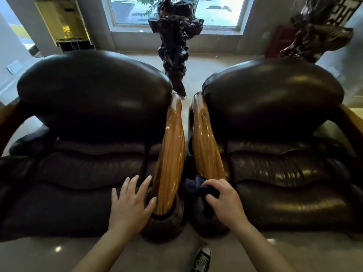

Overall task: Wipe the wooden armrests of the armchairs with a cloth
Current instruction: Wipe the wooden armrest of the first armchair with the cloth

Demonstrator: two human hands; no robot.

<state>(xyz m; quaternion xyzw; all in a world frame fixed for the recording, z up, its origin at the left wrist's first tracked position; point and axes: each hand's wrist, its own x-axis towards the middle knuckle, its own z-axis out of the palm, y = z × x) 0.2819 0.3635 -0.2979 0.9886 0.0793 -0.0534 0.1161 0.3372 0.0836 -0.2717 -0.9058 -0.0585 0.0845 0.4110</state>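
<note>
Two dark leather armchairs stand side by side, the left armchair (94, 99) and the right armchair (275, 95). Their glossy wooden armrests run next to each other in the middle: the left chair's armrest (170, 154) and the right chair's armrest (206, 144). My right hand (225, 203) is closed on a dark blue cloth (198, 186), pressed on the near end of the right chair's armrest. My left hand (131, 203) has its fingers spread and holds nothing; its thumb touches the near end of the left chair's armrest.
Outer wooden armrests show at the far left (7, 122) and far right (351, 122). A dark carved root stand (174, 46) rises behind the gap between the chairs, another (318, 30) at the back right. A window (176, 10) is behind. My shoe (202, 260) is on the glossy floor.
</note>
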